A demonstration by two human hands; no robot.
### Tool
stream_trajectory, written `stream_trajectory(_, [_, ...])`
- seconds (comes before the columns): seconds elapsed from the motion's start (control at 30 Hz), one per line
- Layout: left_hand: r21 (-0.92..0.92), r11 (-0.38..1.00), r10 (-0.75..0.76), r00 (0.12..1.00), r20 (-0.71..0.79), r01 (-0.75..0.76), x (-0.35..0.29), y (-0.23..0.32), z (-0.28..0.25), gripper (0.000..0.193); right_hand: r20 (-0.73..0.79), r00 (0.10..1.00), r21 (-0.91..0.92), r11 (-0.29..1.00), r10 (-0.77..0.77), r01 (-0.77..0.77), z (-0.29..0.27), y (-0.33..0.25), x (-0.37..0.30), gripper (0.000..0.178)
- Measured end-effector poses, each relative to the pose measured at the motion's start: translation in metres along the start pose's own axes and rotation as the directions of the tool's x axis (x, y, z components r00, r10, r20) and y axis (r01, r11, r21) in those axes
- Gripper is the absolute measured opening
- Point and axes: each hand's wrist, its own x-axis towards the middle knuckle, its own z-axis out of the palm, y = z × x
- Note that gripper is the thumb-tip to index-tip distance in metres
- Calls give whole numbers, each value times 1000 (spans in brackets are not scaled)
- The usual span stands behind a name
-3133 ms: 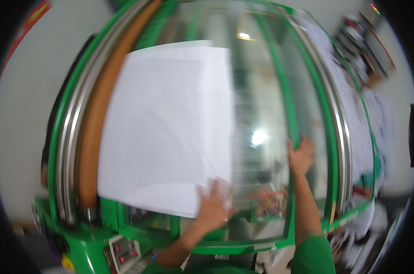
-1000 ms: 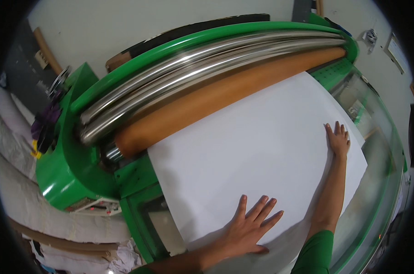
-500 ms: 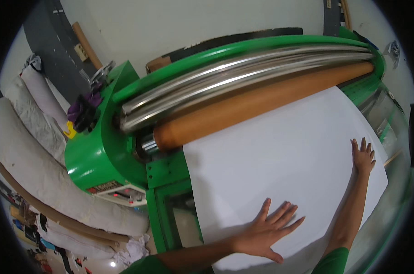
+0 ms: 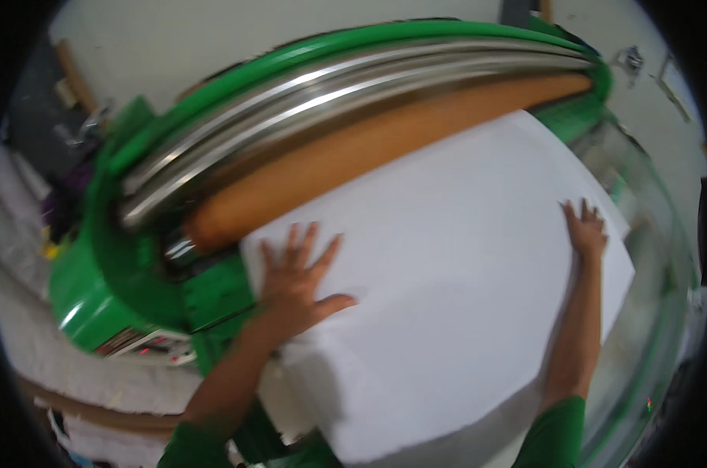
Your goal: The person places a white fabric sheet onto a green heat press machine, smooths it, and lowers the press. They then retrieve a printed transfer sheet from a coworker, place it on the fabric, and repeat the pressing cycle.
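A large white sheet point(image 4: 447, 257) lies spread before me, its far edge along a brown-orange roller point(image 4: 369, 152) of a green machine. My left hand point(image 4: 295, 285) is open, fingers spread, over the sheet's left edge close to the roller's left end. On the sheet's right side rests my right hand point(image 4: 586, 230), palm down with its fingers apart, near the right edge. Neither hand grips anything. Two shiny metal rollers point(image 4: 314, 97) run above the brown-orange one. Motion softens the picture a little.
The green machine's rounded end housing point(image 4: 96, 300) stands at the left, with a small control panel point(image 4: 154, 347) showing red lights. A green bar point(image 4: 307, 51) arches over the rollers. Large pale rolls point(image 4: 26, 312) lie further left. A pale wall point(image 4: 252, 27) rises behind.
My left hand has moved forward and left, from the sheet's near part to its left edge by the roller. My right hand stays on the right side. The view has shifted.
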Motion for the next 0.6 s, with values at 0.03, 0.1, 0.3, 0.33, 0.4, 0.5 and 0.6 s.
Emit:
stream_trajectory(0.03, [-12,1000,-6,1000,1,6,-1,-1,2,110,-12,1000,-2,1000,-12,12,1,1,1,99])
stream_trajectory(0.1, [-76,997,7,997,73,-2,-4,-1,0,119,-25,1000,13,1000,-3,3,3,5,2,100])
stream_trajectory(0.3, [-92,996,7,981,195,11,-2,-1,-20,136,-36,999,83,996,-27,30,0,8,-2,100])
stream_trajectory(0.33, [-71,997,-4,976,219,20,-3,-1,-22,138,-25,1000,67,998,-12,14,0,6,-2,100])
stream_trajectory(0.4, [-108,994,25,973,231,0,-5,-2,-24,142,-25,1000,58,998,-18,19,0,6,-2,100])
stream_trajectory(0.5, [-128,992,55,957,286,-19,-8,-4,-27,148,-45,998,35,999,-34,35,2,9,2,99])
stream_trajectory(0.6, [-127,992,68,943,325,-28,-10,-5,-31,154,-62,996,54,996,-67,70,6,15,7,100])
